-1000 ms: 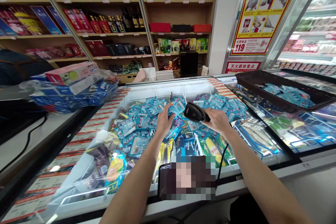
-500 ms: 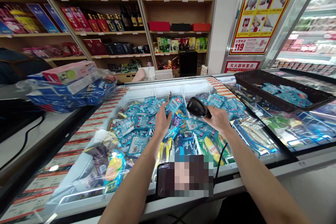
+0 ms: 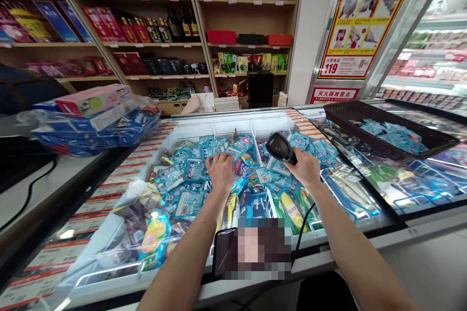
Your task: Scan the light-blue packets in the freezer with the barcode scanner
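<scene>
Black handheld barcode scanner (image 3: 280, 147) in the right hand (image 3: 305, 169), its long axis slanting up and left from the palm, nose aimed across the chest freezer (image 3: 233, 117) toward the far wall, above the heaped packets. Right grip closed firmly round the handle, fingers wrapped out of sight beneath. Left hand (image 3: 221, 171) just beside it, palm down on blue foil packets (image 3: 195, 170), grip loosely spread and resting flat. Black cord (image 3: 304, 226) trailing down from near the right wrist over the freezer's near edge. Dark mesh tray (image 3: 386, 126) of more packets at right. Above, "119" and "使用方法" on a red-and-yellow wall poster (image 3: 365, 19); "灭火器放置点" on a red sign (image 3: 334, 95) beneath.
</scene>
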{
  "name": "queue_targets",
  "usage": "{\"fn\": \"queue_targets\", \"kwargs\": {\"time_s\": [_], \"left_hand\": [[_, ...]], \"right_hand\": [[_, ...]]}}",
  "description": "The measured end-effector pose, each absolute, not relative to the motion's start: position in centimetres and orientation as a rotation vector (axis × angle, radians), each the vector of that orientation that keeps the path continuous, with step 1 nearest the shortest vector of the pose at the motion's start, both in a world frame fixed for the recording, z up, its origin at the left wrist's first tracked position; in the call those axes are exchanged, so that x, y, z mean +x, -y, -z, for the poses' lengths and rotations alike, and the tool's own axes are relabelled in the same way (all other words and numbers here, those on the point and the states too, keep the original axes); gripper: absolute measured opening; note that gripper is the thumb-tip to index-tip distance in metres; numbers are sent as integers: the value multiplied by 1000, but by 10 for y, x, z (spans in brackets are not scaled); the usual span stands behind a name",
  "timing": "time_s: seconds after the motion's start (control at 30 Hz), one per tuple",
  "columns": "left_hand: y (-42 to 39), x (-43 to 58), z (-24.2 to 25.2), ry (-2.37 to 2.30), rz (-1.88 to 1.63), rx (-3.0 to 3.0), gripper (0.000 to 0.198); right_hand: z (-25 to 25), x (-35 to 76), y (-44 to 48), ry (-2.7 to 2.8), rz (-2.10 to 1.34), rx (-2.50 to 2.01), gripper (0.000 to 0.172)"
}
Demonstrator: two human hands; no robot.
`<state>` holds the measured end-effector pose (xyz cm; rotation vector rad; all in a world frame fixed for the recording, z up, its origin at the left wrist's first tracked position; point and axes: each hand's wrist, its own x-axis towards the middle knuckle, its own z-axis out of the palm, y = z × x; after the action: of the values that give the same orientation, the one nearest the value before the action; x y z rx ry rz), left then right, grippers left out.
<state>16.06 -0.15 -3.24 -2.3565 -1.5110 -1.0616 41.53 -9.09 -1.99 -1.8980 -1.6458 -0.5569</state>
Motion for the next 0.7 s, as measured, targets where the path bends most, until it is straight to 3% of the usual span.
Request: {"fn": "queue_targets", "kwargs": {"time_s": [0.7], "left_hand": [[13, 168, 25, 965, 790, -2841, 36]], "right_hand": [[19, 411, 97, 1641, 542, -1901, 37]]}}
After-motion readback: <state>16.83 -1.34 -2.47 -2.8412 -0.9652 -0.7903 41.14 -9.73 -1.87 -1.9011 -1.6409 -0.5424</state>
